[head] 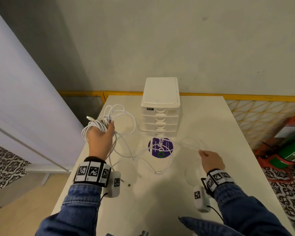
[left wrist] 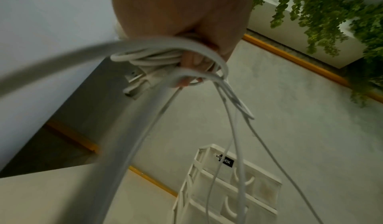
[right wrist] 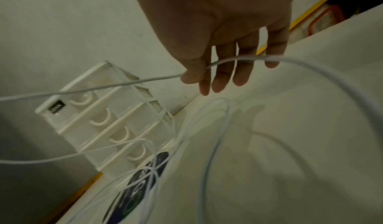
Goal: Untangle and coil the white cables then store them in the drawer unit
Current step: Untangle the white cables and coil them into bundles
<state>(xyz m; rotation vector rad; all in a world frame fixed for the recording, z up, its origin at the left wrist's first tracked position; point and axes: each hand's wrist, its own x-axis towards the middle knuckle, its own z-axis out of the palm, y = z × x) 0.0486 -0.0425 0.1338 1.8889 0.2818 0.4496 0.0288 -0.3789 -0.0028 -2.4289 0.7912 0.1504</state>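
Your left hand (head: 101, 137) grips the coiled bundle of white cables (head: 92, 128) above the table's (head: 211, 133) left edge, anchoring finished loops. Your right hand (head: 211, 160) pinches a slack strand (right wrist: 238, 58) between thumb and fingers to feed it. That strand runs roughly left-right in front of the closed drawer unit (head: 161, 106).

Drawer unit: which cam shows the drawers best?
Right wrist: the drawer unit fills the left side, four curved handles visible, all shut. Head shows it whole but small. Left wrist catches only part behind hanging cables.
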